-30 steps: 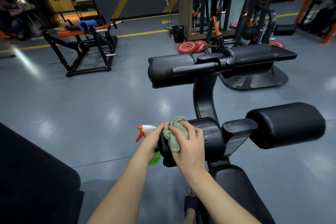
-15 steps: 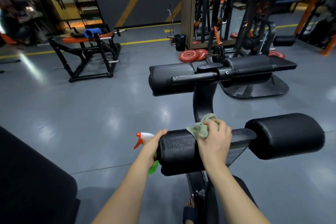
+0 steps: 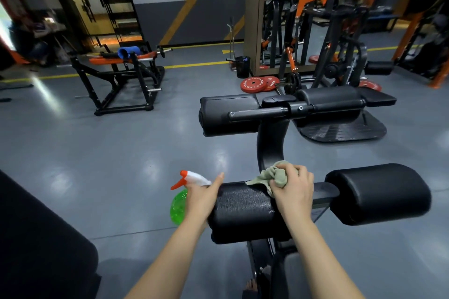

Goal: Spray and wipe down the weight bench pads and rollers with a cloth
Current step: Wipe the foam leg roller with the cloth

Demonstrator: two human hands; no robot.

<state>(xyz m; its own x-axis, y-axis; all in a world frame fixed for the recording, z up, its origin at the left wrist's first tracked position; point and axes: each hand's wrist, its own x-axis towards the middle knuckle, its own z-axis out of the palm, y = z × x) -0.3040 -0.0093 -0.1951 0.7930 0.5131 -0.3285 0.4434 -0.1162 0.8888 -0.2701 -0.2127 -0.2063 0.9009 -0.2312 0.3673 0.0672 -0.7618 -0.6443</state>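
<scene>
**Kid:** What is in the person's right hand [image 3: 294, 192]?

**Friend:** A grey-green cloth [image 3: 274, 176], all bunched up. The fingers are curled tight round it. It is pressed on top of the near roller [image 3: 243, 211], at the end by the black post [image 3: 272, 143].

**Kid:** And the left hand [image 3: 201, 198]?

**Friend:** It grips a spray bottle [image 3: 179, 204]. The bottle is green with a white and orange top. It hangs just beside the roller's outer end, and the thumb lies against that end.

**Kid:** Is there another roller?

**Friend:** Yes, the right roller [image 3: 379, 196] sits on the same bar, apart from both hands. Two upper rollers [image 3: 228, 114] sit higher on the post.

**Kid:** What is behind them?

**Friend:** Red weight plates [image 3: 260, 84] lying on the grey floor [image 3: 121, 153].
</scene>
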